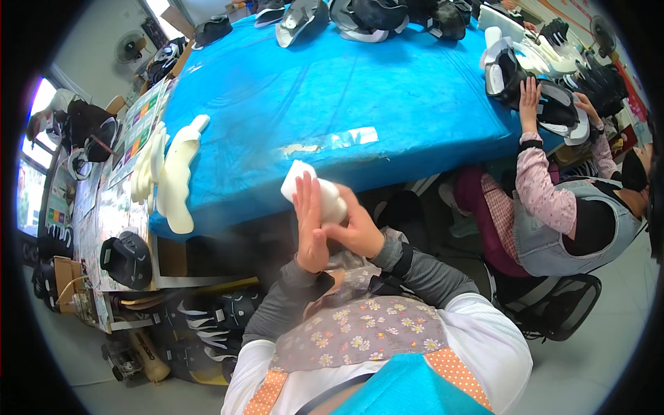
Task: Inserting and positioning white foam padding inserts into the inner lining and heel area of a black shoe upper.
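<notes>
In front of my chest, just off the near edge of the blue-covered table, is a white, soft-looking foam piece (332,200), rounded and folded or bent over. My right hand (360,228) curls around its near side and grips it. Against its left side my left hand (309,221) lies with the fingers straight and flat, palm turned toward the piece. The palms nearly meet at the bottom, so the lower part of the piece is hidden. Both wrists are in grey sleeves.
The blue table cover (277,90) spreads ahead. Long cream foam pads (181,176) lie on its left corner. Black-and-white padded shells (366,17) line the far edge. At the right, a co-worker (574,214) handles a similar black shell (557,111). A black moulded part (126,259) rests on the left side table.
</notes>
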`<state>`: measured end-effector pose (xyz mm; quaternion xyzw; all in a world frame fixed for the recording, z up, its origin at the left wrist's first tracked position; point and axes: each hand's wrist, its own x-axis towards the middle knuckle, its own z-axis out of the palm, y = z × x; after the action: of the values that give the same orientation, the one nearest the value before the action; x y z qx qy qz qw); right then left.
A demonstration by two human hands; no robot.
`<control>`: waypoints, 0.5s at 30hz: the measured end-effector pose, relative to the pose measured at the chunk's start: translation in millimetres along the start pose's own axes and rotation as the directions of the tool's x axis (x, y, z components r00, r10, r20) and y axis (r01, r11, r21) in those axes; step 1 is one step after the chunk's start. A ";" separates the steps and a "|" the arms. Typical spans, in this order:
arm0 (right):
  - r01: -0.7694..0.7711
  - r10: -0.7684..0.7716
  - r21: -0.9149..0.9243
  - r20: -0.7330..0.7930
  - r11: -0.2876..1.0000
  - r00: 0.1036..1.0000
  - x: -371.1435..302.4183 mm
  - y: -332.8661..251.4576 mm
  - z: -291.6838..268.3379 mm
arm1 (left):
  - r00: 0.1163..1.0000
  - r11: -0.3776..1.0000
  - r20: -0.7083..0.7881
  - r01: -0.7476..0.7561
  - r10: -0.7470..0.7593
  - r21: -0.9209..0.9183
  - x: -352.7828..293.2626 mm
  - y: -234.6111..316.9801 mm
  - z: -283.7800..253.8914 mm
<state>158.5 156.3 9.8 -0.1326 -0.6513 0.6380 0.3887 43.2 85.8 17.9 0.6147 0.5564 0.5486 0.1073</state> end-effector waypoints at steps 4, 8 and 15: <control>-0.072 0.077 0.032 -0.176 0.997 0.981 17.1 10.3 -12.3 | 0.994 0.980 0.084 -0.054 0.071 -0.193 22.2 -8.1 -7.0; -0.019 0.016 -0.011 -0.214 1.000 0.977 48.8 13.0 -49.5 | 0.992 0.991 -0.110 -0.069 0.057 -0.110 44.7 -50.0 -38.6; 0.003 -0.011 -0.169 -0.046 0.986 0.999 190.4 -10.4 -147.9 | 0.963 0.742 -0.204 0.268 -0.179 0.614 67.3 -186.3 -136.1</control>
<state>135.7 389.8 66.5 -0.1777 -0.6943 0.5758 0.3936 -185.3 141.3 -32.0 0.5057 0.7845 0.3500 -0.0789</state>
